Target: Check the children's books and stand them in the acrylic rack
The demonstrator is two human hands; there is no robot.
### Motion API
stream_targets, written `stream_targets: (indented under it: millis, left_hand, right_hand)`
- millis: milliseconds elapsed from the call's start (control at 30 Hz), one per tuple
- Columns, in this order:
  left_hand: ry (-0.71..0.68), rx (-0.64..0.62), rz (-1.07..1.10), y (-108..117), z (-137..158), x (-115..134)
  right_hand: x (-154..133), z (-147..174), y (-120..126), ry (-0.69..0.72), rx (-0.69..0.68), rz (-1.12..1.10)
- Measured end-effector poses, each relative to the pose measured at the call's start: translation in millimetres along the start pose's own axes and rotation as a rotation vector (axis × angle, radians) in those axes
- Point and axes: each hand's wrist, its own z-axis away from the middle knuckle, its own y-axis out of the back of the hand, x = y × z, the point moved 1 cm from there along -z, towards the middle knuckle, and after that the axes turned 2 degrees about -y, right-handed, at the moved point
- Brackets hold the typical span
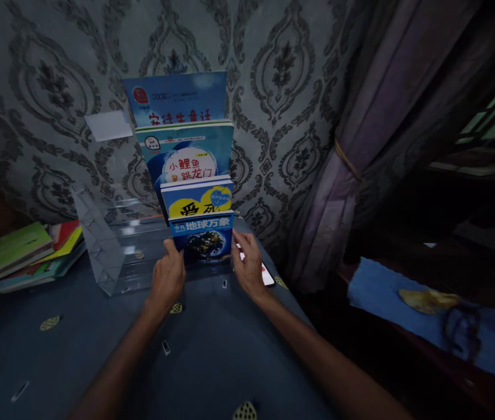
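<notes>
A dark blue book point(204, 240) with a globe on its cover stands upright in the front tier of a clear stepped rack point(103, 245). My left hand point(169, 273) grips its left edge, fingers curled. My right hand point(247, 262) pinches the right edge. Behind it, each one higher, stand a blue and yellow book point(177, 201), a teal book point(155, 154) with a white oval, and a tall blue book point(177, 93) with red lettering at the back.
Left of the rack lies a pile of colourful books point(15, 251). A lit phone point(267, 275) is partly behind my right hand. A tied curtain point(335, 175) hangs at right, beside a blue cloth point(374, 291) bearing a yellowish item point(426, 300). Patterned wallpaper is behind.
</notes>
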Motion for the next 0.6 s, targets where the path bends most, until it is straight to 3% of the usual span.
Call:
stream_targets:
  millis: [167,400,600]
  left_hand:
    - [-0.023,0.010,-0.008,-1,2,-3]
    - [-0.002,-0.032,-0.172,17,7,3]
    - [0.010,-0.018,-0.148,21,10,3]
  right_hand:
    - [0,1,2,0.007,-0.021,0.017]
    - [-1,0,7,-0.019,-0.070,0.007]
    - [-6,3,7,-0.082,-0.068,-0.041]
